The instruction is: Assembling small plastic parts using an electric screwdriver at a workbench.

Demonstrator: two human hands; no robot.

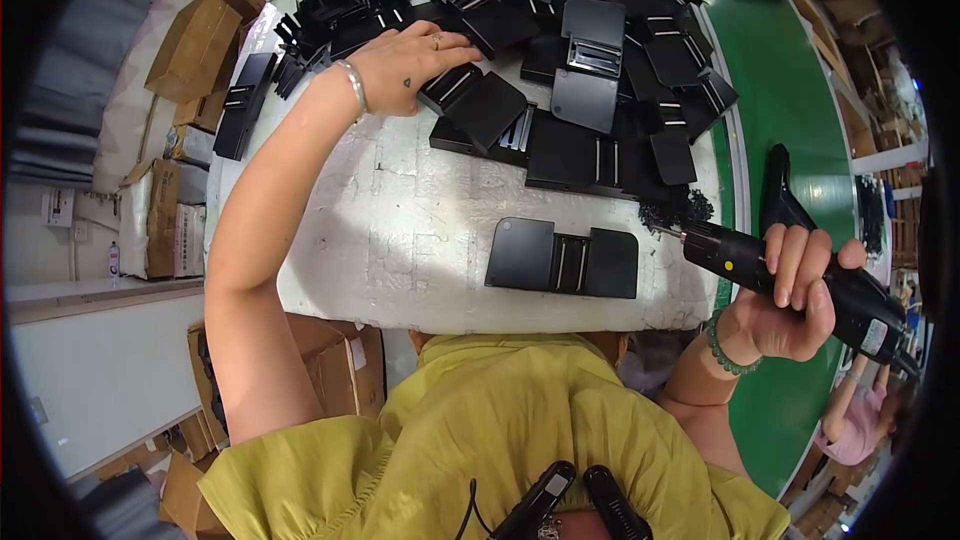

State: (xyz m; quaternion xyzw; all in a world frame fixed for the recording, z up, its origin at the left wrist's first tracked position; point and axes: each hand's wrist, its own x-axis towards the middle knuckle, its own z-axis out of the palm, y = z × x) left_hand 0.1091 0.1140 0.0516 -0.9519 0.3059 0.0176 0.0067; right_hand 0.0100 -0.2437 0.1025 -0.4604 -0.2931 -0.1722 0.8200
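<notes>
My left hand (415, 65) reaches over the far pile, fingers stretched out and palm down. Its fingertips are against the edge of a black plastic bracket (485, 110) with a metal-railed slot; the fingers' undersides are hidden. In my right hand (795, 295) is a black electric screwdriver (730, 258), its bit pointing left. The bit tip is at a small heap of tiny black screws (690, 208) near the table's right side. In front of me, apart from both hands, a single black bracket (570, 260) lies flat, with a slotted middle.
Many black brackets (590, 65) are piled across the back of the white-covered table (370, 240). Small black clip-like parts (340, 15) lie at the back left, beside another bracket (245, 105). A green surface (790, 90) runs along the right. Cardboard boxes (195, 45) stand left; a person (860, 415) sits far right.
</notes>
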